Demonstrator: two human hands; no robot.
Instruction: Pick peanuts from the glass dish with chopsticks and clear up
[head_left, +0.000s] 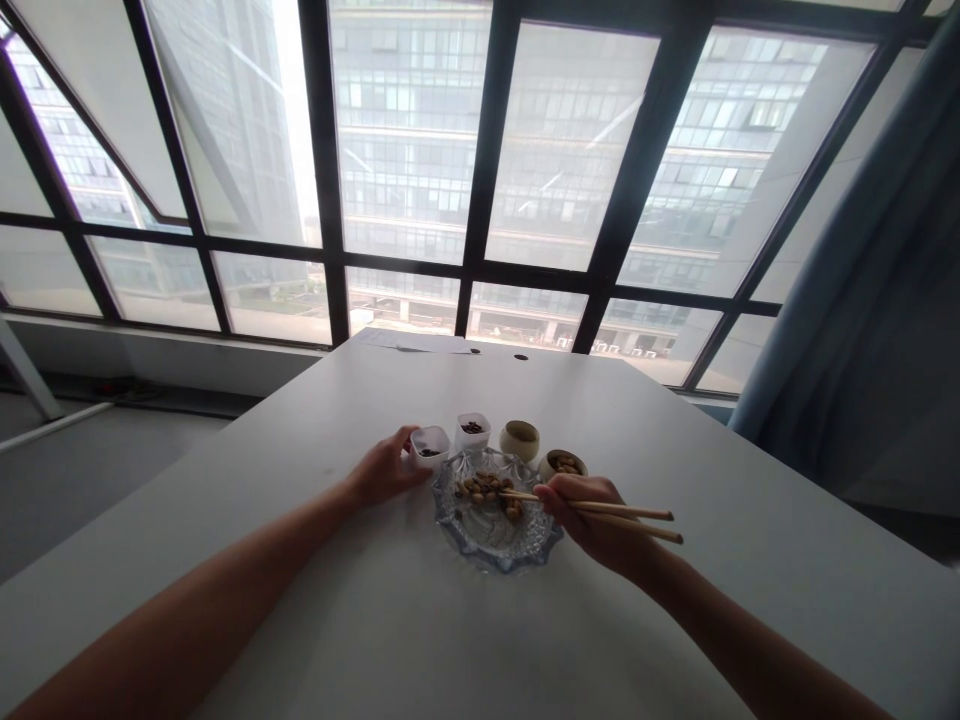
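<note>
Chopsticks [622, 511], slim tapered wood, are pinched in the right hand [581, 510], tips among nuts [484, 487] in the scalloped glass dish [491, 550]; the left hand [386, 468] grips a translucent cup [430, 448].

Clear, glossy glass with a rough, faceted surface is seen in the scalloped dish [499, 550]; smooth, pale wood in the chopsticks [622, 512]; translucent plastic in the square cups [430, 443]; smooth, faintly shiny white on the tabletop [360, 640].
</note>
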